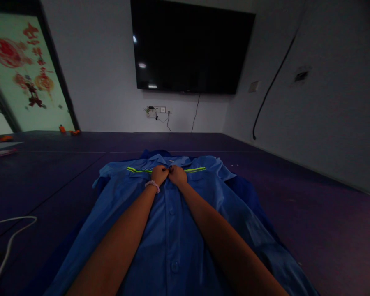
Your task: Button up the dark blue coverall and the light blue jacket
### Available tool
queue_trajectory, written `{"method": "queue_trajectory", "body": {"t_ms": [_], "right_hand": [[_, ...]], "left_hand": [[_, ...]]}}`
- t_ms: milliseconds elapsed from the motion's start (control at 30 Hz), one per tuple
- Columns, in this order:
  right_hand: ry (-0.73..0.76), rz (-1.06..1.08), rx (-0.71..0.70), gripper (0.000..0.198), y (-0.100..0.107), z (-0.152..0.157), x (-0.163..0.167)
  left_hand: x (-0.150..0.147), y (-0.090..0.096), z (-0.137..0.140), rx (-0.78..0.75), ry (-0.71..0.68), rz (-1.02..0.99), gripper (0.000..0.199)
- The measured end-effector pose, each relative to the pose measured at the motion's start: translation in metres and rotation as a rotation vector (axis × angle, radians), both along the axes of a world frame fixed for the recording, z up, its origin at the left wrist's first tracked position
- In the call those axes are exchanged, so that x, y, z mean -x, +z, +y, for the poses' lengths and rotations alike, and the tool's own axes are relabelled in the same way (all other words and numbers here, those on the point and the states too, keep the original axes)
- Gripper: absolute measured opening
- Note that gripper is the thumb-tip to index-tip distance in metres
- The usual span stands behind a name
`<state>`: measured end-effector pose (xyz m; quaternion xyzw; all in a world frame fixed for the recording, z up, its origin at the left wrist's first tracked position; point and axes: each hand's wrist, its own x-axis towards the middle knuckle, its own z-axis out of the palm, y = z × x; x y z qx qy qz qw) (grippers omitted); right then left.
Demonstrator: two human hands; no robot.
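A blue work shirt with yellow-green chest strips lies spread face up on the dark purple table, its collar at the far end. My left hand, with a pink band at the wrist, pinches the front placket at chest height. Right beside it my right hand pinches the same placket, fingertips nearly meeting the left ones. Whatever button sits between the fingertips is hidden. Lower on the placket, a button and another button show. Darker blue cloth lies beneath the shirt.
A white cable curls at the near left of the table. Orange objects stand by the far left edge. A large screen hangs on the wall, above sockets. A black cable runs down the right wall.
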<state>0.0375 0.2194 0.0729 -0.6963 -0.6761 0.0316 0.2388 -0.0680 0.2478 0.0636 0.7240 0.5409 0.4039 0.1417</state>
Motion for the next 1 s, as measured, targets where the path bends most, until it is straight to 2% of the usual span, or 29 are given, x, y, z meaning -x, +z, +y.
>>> {"method": "queue_trajectory", "body": {"t_ms": [1000], "right_hand": [[0.006,-0.018,0.004,0.021,-0.0036,0.0043,-0.0012]], "left_hand": [[-0.0001,-0.0019,0.0021,-0.003,0.019,0.044,0.023]]}}
